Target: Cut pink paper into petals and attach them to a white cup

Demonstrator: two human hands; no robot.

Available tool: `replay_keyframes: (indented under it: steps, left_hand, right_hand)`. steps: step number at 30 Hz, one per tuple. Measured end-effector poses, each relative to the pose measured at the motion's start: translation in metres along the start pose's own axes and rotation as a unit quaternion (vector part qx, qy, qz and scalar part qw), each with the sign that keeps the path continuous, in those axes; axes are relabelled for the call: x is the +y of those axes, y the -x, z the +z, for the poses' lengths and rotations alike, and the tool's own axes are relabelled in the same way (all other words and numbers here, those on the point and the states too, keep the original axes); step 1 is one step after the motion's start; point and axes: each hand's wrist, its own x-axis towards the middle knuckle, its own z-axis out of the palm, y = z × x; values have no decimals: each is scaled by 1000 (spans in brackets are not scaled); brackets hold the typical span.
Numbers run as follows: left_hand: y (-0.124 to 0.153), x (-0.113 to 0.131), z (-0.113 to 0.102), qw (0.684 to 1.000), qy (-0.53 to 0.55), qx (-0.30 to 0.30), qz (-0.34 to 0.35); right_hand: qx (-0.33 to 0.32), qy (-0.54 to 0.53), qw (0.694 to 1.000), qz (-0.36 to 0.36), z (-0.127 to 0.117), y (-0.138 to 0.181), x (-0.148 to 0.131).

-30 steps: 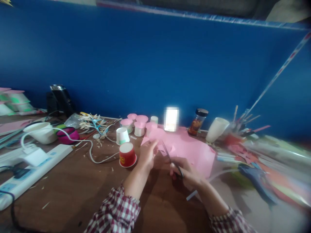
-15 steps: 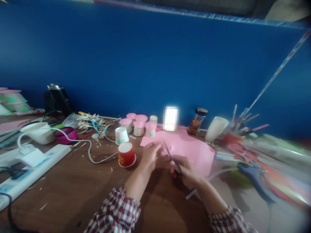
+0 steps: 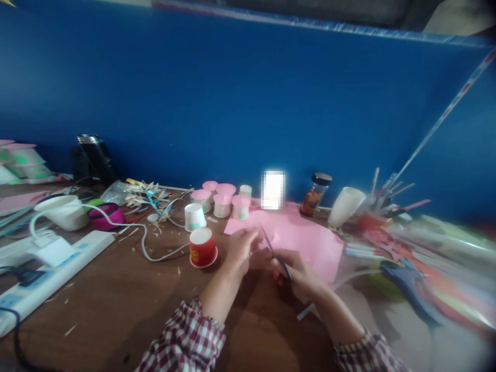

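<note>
My right hand (image 3: pixel 292 271) grips a pair of dark-handled scissors (image 3: pixel 270 244), their blades pointing up and away from me. To its left, my left hand (image 3: pixel 242 247) is closed in a pinch on a piece of pink paper (image 3: pixel 259 230), which blends with the larger pink sheet (image 3: pixel 310 232) behind. The exact outline of the held piece is hard to make out. Beside my left forearm an upside-down red paper cup (image 3: pixel 202 249) stands on the brown table, with a white paper cup (image 3: pixel 194 217) just behind it.
Several small cups topped with pink discs (image 3: pixel 223 199) stand behind. A glowing blurred screen (image 3: pixel 273 190), a dark-lidded jar (image 3: pixel 315 194) and a white cup (image 3: pixel 344 206) line the blue partition. A power strip (image 3: pixel 73 266) lies left; a blue glue gun (image 3: pixel 406 289) lies right.
Hardly anything differs. Both hands keep their places, with the scissors and paper held as before; the whole view has shifted very slightly.
</note>
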Motion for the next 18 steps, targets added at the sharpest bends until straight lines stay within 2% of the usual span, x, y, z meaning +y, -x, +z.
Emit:
replay_keyframes:
  steps: [18]
  left_hand:
    - [1,1,0,1000,24,4,-8]
  right_hand:
    - [4,14,1000,-16,0,0,3]
